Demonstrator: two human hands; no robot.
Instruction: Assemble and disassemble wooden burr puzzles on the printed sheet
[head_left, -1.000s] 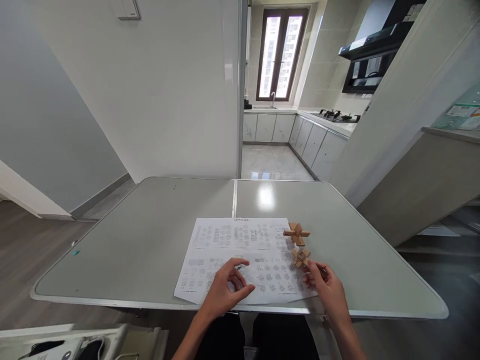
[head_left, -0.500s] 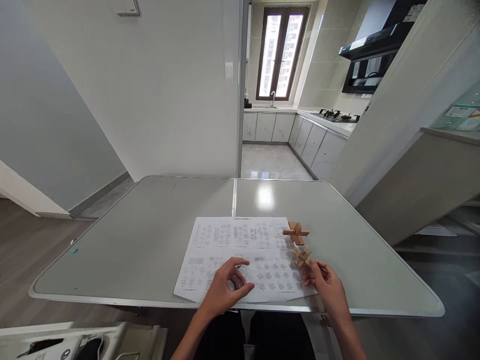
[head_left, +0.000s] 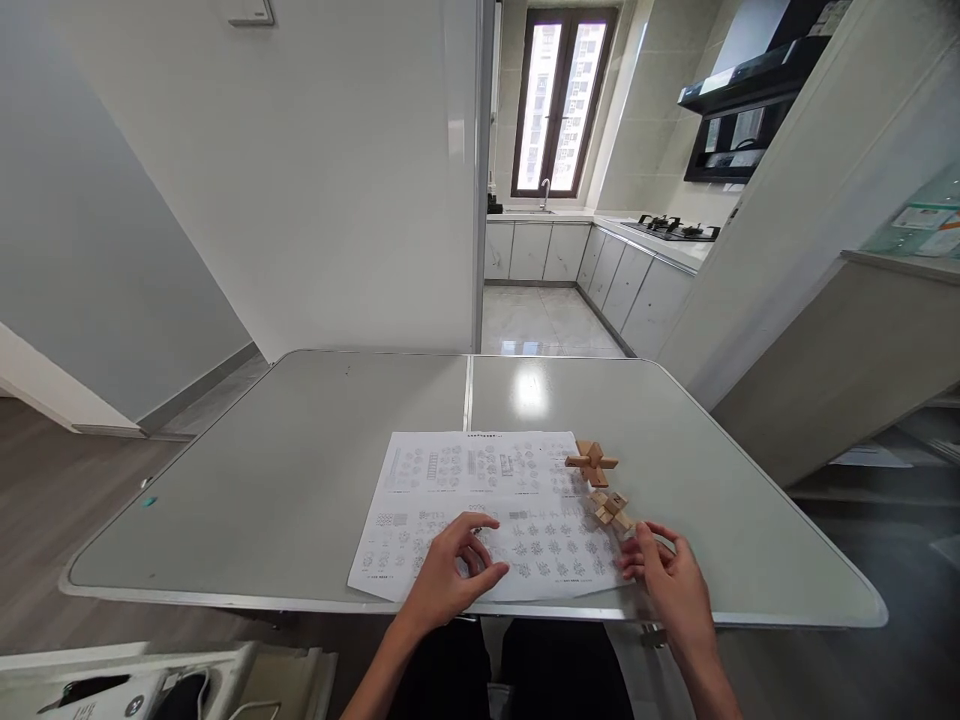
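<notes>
My left hand [head_left: 454, 570] rests over the lower middle of a printed paper sheet [head_left: 420, 455]. Its thumb and forefinger curve apart in a C shape with nothing between them. At the sheet's right edge lies a small light-wood burr puzzle [head_left: 611, 507], its crossed bars pointing several ways. The fingers of my right hand [head_left: 670, 575] are curled, with thumb and forefinger tips at the near right end of one of its bars; the exact contact is hard to see. Just beyond sits a darker, reddish wooden burr puzzle [head_left: 592, 463], partly over the sheet's edge.
The sheet lies on a grey-green table [head_left: 300, 470] with a metal rim and a centre seam. A small teal bit [head_left: 149, 501] is near the left edge. A white container with items [head_left: 135, 690] stands below at left. Behind the table are a wall and a kitchen doorway.
My right hand has shifted to the right, its fingertips now at the end of a bar that sticks out further. The lighter puzzle has moved slightly right and turned. My left hand stays put.
</notes>
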